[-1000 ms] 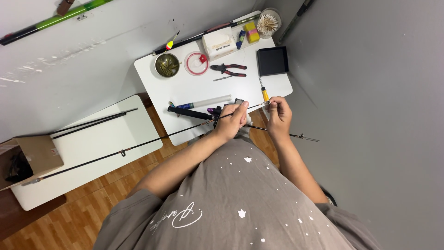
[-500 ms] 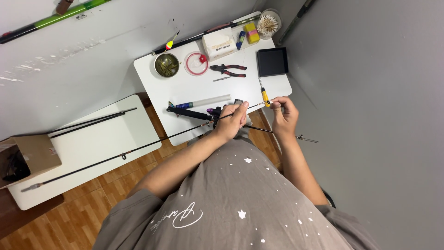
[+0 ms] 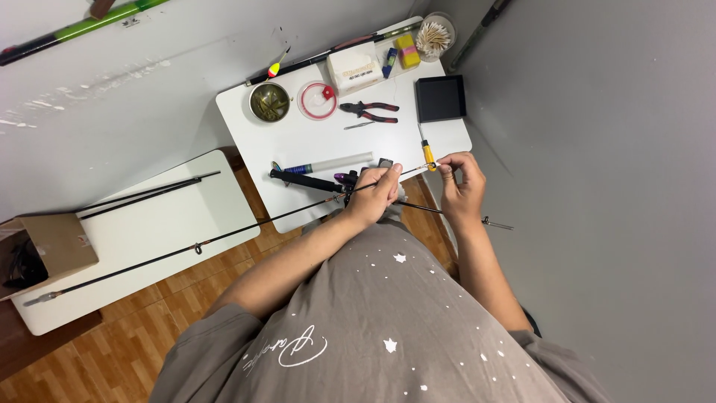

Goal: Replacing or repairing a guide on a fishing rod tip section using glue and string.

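Two thin black rods [image 3: 142, 195] lie on the low white counter [image 3: 149, 246] at the left, beside a brown cardboard box [image 3: 48, 246] on its far left end. One long thin black fishing rod [image 3: 186, 248] lies slanted across that low counter. Its long line runs from the low left, near the counter's front edge, up to the right, over the gap of wood floor [image 3: 112, 351], to the person's hands. The left hand [image 3: 377, 195] is closed around the rod near the front edge of the bigger white counter [image 3: 313, 142], with its fingers curled and pinched tight on it. Just right of it, the right hand [image 3: 462, 186] pinches something small at the rod's upper end, close to a yellow-handled tool [image 3: 427, 153]; its fingertips are nearly shut, and what they pinch is too small to tell. A second thin dark rod piece [image 3: 477, 219] sticks out low to the right, past the counter's edge, toward the grey wall [image 3: 611, 186]. That wall sits close on the right, so there is little room on that side, while the floor side on the left is wide open. On the bigger counter sit a round tin [image 3: 269, 101], a red ring spool [image 3: 317, 100], red-handled pliers [image 3: 369, 111], a white box [image 3: 354, 67], a black square tray [image 3: 441, 98] and a cup of sticks [image 3: 433, 35].
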